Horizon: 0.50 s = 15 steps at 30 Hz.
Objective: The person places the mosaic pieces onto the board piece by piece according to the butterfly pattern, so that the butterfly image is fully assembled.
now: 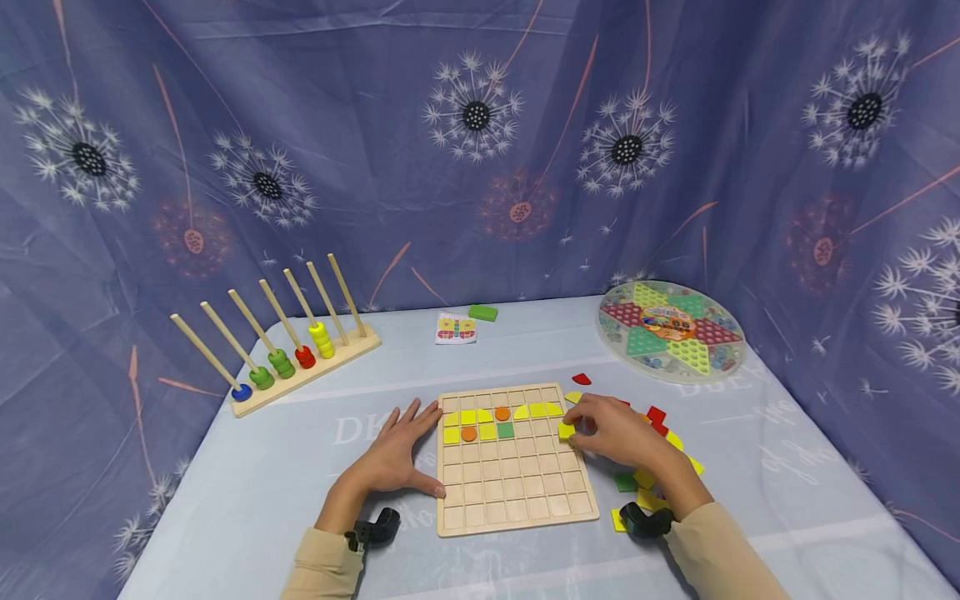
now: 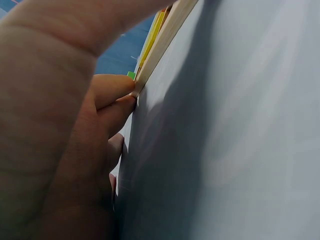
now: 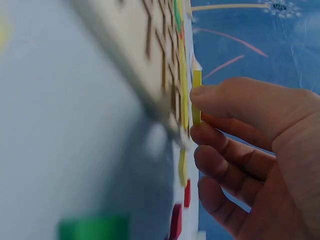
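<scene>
A wooden grid board (image 1: pixel 514 487) lies on the table. Its upper rows hold yellow pieces (image 1: pixel 468 417), two orange discs (image 1: pixel 502 413) and a green square (image 1: pixel 506 430). My left hand (image 1: pixel 393 454) is spread beside the board, fingertips and thumb touching its left edge; the left wrist view shows fingers against the wooden side (image 2: pixel 165 45). Between thumb and fingers, my right hand (image 1: pixel 618 429) pinches a yellow square tile (image 1: pixel 566 431) over the right end of the second row. In the right wrist view that tile (image 3: pixel 196 95) is seen edge-on, above the board surface.
Loose red, yellow and green pieces (image 1: pixel 645 498) are scattered right of the board, partly under my right forearm. A peg stand with coloured rings (image 1: pixel 300 379) is at left. Behind are a pattern card (image 1: pixel 455 328), a green block (image 1: pixel 483 312) and a round star-patterned game board (image 1: pixel 671 329).
</scene>
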Each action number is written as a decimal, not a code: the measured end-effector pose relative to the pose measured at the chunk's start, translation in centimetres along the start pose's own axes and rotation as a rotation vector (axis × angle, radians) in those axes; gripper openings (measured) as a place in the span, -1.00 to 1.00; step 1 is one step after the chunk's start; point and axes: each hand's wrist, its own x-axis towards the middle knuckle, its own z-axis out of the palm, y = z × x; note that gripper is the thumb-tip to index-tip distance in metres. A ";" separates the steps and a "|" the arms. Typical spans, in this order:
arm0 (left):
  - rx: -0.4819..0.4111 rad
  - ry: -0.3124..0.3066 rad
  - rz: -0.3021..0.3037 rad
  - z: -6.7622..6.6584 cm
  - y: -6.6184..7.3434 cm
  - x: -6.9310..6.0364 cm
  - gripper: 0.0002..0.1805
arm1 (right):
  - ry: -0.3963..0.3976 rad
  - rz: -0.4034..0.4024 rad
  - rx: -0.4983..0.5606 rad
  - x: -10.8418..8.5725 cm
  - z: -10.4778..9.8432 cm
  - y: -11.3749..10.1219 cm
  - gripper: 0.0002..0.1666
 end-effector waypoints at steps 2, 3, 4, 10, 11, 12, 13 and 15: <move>-0.004 -0.001 0.002 0.0 0.0 0.0 0.44 | 0.000 -0.036 0.006 0.5 -0.1 -0.6 -0.72; -0.007 -0.003 0.001 0.0 0.1 0.0 0.44 | 0.000 -0.052 0.009 0.8 -0.1 -0.9 -0.72; -0.007 -0.004 0.000 0.0 0.1 0.0 0.44 | 0.000 -0.067 0.010 1.1 -0.1 -1.1 -0.73; -0.007 -0.001 -0.003 0.0 0.0 0.0 0.44 | -0.014 -0.112 -0.007 2.9 0.7 -2.6 -0.74; -0.010 -0.001 -0.004 0.0 0.0 0.0 0.44 | -0.017 -0.115 -0.009 3.2 0.9 -2.7 -0.74; -0.012 -0.002 -0.005 0.0 0.0 0.0 0.44 | -0.021 -0.118 -0.013 3.4 1.0 -2.9 -0.74; -0.012 -0.003 -0.006 0.0 0.0 0.0 0.44 | -0.024 -0.119 -0.017 3.6 1.2 -3.0 -0.74; -0.018 -0.003 -0.007 0.0 0.0 0.0 0.45 | -0.029 -0.120 -0.027 3.9 1.4 -3.3 -0.74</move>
